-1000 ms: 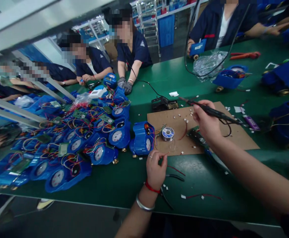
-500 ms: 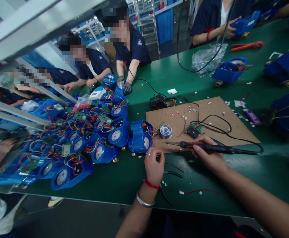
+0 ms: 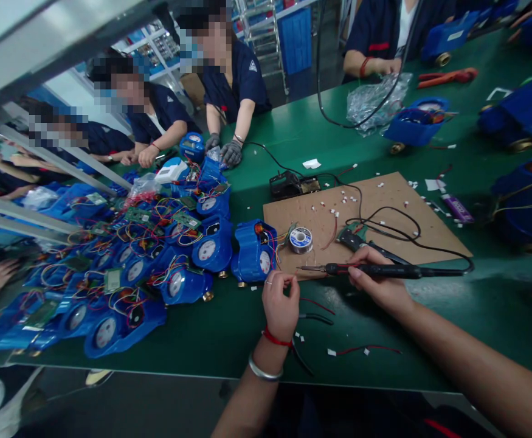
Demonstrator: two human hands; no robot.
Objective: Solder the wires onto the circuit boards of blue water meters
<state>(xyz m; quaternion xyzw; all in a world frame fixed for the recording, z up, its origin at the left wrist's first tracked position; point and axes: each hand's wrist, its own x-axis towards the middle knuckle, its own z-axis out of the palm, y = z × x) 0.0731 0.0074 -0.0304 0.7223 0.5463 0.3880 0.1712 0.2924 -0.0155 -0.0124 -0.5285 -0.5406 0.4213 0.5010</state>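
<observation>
My right hand (image 3: 377,280) is closed around the handle of a soldering iron (image 3: 375,270), its bare tip pointing left over the lower edge of a cardboard sheet (image 3: 384,194). Close to that tip, my left hand (image 3: 280,304) is pinched, thumb against fingers; what it grips is too small to make out. Just beyond it a blue water meter (image 3: 254,252) stands with its lid side up and thin wires trailing toward the cardboard. A solder spool (image 3: 301,240) rests on the cardboard, beside green-and-black pliers (image 3: 361,240).
Many wired blue meters (image 3: 133,267) crowd the table's left side. A black soldering stand (image 3: 290,184) sits behind the cardboard. The iron's black cord (image 3: 430,246) loops across the right. Loose red-black wires (image 3: 366,350) lie near the front edge. Co-workers (image 3: 233,79) stand across the table.
The whole view has shifted slightly. Both hands keep nearly the same pose, the iron still in the right. A co-worker at the far right has let go of a blue meter and touches a plastic bag.
</observation>
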